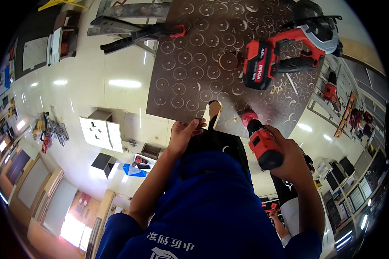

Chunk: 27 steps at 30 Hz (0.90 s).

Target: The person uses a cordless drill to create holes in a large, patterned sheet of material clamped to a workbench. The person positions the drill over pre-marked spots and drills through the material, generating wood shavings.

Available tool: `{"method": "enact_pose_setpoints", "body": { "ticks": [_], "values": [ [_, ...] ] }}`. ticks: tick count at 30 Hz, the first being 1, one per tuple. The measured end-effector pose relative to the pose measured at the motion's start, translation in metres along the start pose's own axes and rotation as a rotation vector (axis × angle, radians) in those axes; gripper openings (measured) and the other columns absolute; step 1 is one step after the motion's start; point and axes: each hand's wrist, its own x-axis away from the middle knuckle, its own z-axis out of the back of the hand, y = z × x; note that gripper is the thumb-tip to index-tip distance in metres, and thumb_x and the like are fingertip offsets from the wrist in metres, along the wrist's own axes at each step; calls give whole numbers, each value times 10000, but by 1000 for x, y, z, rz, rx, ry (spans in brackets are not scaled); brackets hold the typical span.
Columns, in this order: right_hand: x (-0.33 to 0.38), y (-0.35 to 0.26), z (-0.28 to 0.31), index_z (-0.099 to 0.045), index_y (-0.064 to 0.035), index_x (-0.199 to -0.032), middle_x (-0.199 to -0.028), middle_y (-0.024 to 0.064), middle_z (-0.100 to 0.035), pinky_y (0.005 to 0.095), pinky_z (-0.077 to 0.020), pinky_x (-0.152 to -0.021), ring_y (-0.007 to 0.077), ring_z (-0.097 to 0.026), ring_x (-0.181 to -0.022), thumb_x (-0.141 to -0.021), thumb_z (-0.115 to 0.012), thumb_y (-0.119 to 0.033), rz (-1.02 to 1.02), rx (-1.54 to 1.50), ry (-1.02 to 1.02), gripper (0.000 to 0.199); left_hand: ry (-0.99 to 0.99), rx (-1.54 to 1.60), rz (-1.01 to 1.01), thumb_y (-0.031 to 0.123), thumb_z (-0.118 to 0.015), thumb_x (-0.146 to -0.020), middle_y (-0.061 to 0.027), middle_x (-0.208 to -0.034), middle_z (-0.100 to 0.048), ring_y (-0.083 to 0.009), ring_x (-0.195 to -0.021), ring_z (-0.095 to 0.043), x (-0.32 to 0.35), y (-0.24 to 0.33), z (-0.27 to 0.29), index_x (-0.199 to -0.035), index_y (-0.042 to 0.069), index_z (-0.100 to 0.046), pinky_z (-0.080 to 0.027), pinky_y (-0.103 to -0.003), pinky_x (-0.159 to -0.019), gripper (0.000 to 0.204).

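My right hand (285, 159) is wrapped round a red and black cordless drill (263, 144). A red hole saw (248, 116) sits in its chuck, pointing down at a dark brown board (181, 82); whether it touches the surface cannot be made out. Many ring-shaped cuts cover this board. At its near edge, my left hand (186, 134) is closed, thumb and fingers on the edge beside a ragged notch (214, 113). A red and black circular saw (298, 47) with a large battery rests on the board's far right part.
A black clamp (138, 36) with red pads lies by the far left edge, near a metal support frame. On the pale floor stand a white box (101, 131) and power tools (47, 131). Another drill (331, 93) lies at right. A co-worker's hand (278, 222) shows lower right.
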Motion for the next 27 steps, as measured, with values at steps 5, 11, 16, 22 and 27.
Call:
{"method": "enact_pose_setpoints", "body": {
  "ticks": [5, 11, 16, 22, 27],
  "values": [
    [0, 4, -6, -471, -166, -1401, -836, 171, -703, 435, -540, -731, 415, -684, -797, -608, -724, -81, 14, -75, 46, 837, -24, 11, -18, 292, -611, -1012, -115, -1108, -712, -220, -1028, -690, -2, -3, 0, -1215, 54, -637, -566, -360, -864, 314],
    [-1, 2, -8, -475, -146, -1404, -819, 175, -696, 410, -539, -713, 412, -682, -762, -598, -717, -54, 10, -112, 62, 847, -22, 26, -20, 412, -530, -1036, -130, -1107, -714, -227, -1006, -700, -1, -1, 0, -1215, 47, -627, -565, -355, -855, 418],
    [-2, 7, -11, -485, -117, -1399, -804, 177, -689, 372, -530, -705, 406, -684, -746, -610, -709, -31, 10, -179, 76, 825, -34, 11, -26, 426, -517, -1039, -132, -1112, -712, -227, -1000, -702, -1, -1, 0, -1232, 43, -616, -564, -348, -853, 440],
    [-2, 10, -18, -490, -114, -1395, -824, 182, -697, 375, -535, -720, 403, -698, -781, -636, -706, -22, 56, -190, 140, 795, -39, 0, -37, 428, -542, -1030, -64, -1098, -717, -173, -977, -701, -1, 0, -1, -1225, 83, -637, -548, -315, -823, 407],
    [-2, 13, -19, -485, -129, -1398, -838, 177, -708, 401, -542, -740, 412, -698, -801, -639, -713, -50, 59, -162, 127, 796, -26, 69, -19, 342, -576, -1028, -90, -1143, -699, -197, -1040, -677, -4, -10, -6, -1243, 54, -612, -549, -353, -877, 362]
  ]
}}
